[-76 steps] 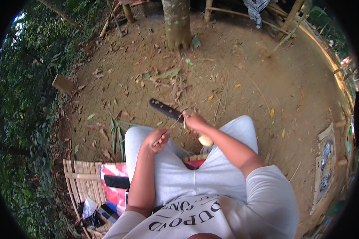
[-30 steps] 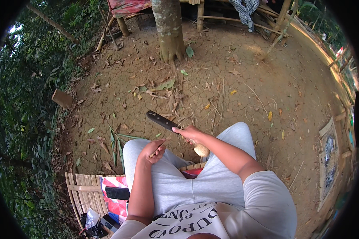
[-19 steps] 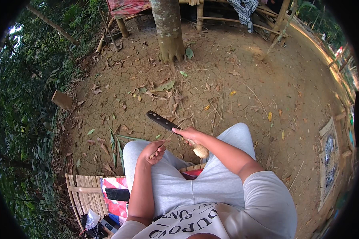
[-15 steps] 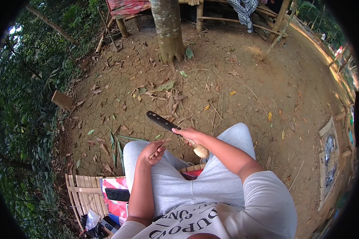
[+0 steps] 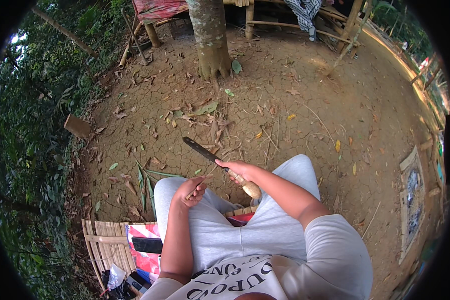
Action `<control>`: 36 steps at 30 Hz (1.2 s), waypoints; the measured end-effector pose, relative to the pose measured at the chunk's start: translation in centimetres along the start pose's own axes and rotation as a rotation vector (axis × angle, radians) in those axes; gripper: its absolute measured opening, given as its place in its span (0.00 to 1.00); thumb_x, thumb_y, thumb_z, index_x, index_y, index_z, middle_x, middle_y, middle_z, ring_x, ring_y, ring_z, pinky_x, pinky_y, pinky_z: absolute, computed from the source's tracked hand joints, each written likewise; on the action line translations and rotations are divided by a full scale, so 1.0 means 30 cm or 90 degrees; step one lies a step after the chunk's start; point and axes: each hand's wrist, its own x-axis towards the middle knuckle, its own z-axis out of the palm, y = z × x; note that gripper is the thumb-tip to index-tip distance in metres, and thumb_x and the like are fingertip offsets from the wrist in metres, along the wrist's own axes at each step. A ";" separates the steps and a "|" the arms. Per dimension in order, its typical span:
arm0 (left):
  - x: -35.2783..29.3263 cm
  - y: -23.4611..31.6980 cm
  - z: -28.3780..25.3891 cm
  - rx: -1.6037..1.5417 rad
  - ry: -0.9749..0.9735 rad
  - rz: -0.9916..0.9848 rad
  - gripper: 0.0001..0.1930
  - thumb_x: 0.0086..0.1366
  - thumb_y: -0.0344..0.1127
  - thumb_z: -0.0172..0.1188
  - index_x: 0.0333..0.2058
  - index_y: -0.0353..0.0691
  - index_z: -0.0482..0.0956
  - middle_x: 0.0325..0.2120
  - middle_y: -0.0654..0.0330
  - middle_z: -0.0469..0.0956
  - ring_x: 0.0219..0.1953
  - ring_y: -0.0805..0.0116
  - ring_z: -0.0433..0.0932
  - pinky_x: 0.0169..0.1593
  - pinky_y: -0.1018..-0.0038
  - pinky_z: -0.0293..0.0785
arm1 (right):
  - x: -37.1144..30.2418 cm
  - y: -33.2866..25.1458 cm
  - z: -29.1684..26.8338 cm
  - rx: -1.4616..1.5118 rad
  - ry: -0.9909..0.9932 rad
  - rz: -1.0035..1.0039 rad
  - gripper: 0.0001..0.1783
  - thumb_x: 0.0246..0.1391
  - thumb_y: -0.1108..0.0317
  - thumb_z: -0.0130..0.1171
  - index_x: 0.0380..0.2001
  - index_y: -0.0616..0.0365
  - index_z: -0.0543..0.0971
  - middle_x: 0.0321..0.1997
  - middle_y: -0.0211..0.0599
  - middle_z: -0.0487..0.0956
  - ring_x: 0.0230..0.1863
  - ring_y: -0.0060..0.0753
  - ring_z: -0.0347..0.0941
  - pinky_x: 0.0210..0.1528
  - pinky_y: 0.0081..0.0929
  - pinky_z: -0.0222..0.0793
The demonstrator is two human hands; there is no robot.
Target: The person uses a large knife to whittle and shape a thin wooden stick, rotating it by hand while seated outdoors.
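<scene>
My right hand [image 5: 239, 170] is closed round a large knife, its thumb near the base of the blade. The knife's long dark blade [image 5: 200, 148] points forward and left, while its pale, knobbed handle [image 5: 251, 189] sticks out behind the hand over my lap. Above my left thigh, my left hand [image 5: 193, 191] is closed round a thin brown stick [image 5: 211, 172]. The stick's far end reaches up to the blade close to my right thumb; whether they touch, I cannot tell. My fingers partly hide both the stick and the handle.
I sit on a bamboo bench [image 5: 97, 242] with a dark phone [image 5: 147, 245] and a plastic bag [image 5: 116, 276] at my left. Ahead stands a tree trunk [image 5: 211, 40] on cracked earth strewn with leaves. A wooden block [image 5: 77, 126] lies by the bushes.
The knife has rolled in my right hand, so its blade shows narrower and its holes show less. My left hand and the stick have barely moved.
</scene>
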 end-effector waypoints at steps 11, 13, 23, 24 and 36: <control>0.003 0.008 -0.001 -0.025 -0.004 0.003 0.18 0.76 0.37 0.40 0.58 0.36 0.62 0.13 0.72 0.62 0.08 0.86 0.57 0.06 0.88 0.49 | 0.002 -0.009 0.005 0.041 -0.042 0.068 0.38 0.45 0.23 0.55 0.31 0.51 0.74 0.14 0.25 0.65 0.12 0.21 0.60 0.13 0.23 0.55; 0.004 0.008 0.001 -0.031 0.002 0.004 0.17 0.76 0.37 0.40 0.58 0.36 0.62 0.13 0.72 0.62 0.08 0.85 0.57 0.06 0.88 0.49 | 0.003 -0.010 0.006 0.057 -0.058 0.083 0.38 0.45 0.22 0.54 0.25 0.50 0.72 0.14 0.25 0.64 0.10 0.21 0.59 0.13 0.23 0.55; 0.003 0.024 -0.011 -0.067 -0.051 -0.008 0.06 0.74 0.37 0.46 0.38 0.43 0.66 0.14 0.70 0.63 0.09 0.84 0.58 0.07 0.86 0.52 | -0.003 -0.012 0.015 0.100 -0.128 0.090 0.38 0.45 0.21 0.52 0.19 0.48 0.67 0.12 0.23 0.63 0.09 0.22 0.58 0.14 0.27 0.57; 0.003 0.027 -0.015 -0.067 -0.053 -0.008 0.06 0.74 0.37 0.46 0.38 0.42 0.66 0.14 0.70 0.63 0.09 0.84 0.58 0.07 0.86 0.52 | -0.006 -0.016 0.006 0.102 -0.133 0.087 0.38 0.46 0.21 0.51 0.19 0.48 0.67 0.11 0.23 0.63 0.09 0.22 0.58 0.14 0.27 0.57; 0.015 0.013 -0.015 -0.013 0.021 0.013 0.13 0.75 0.36 0.41 0.51 0.35 0.65 0.12 0.71 0.60 0.09 0.84 0.55 0.07 0.88 0.49 | -0.303 -0.125 -0.126 0.331 0.046 -0.048 0.39 0.49 0.21 0.47 0.20 0.50 0.68 0.11 0.28 0.65 0.09 0.29 0.60 0.16 0.31 0.62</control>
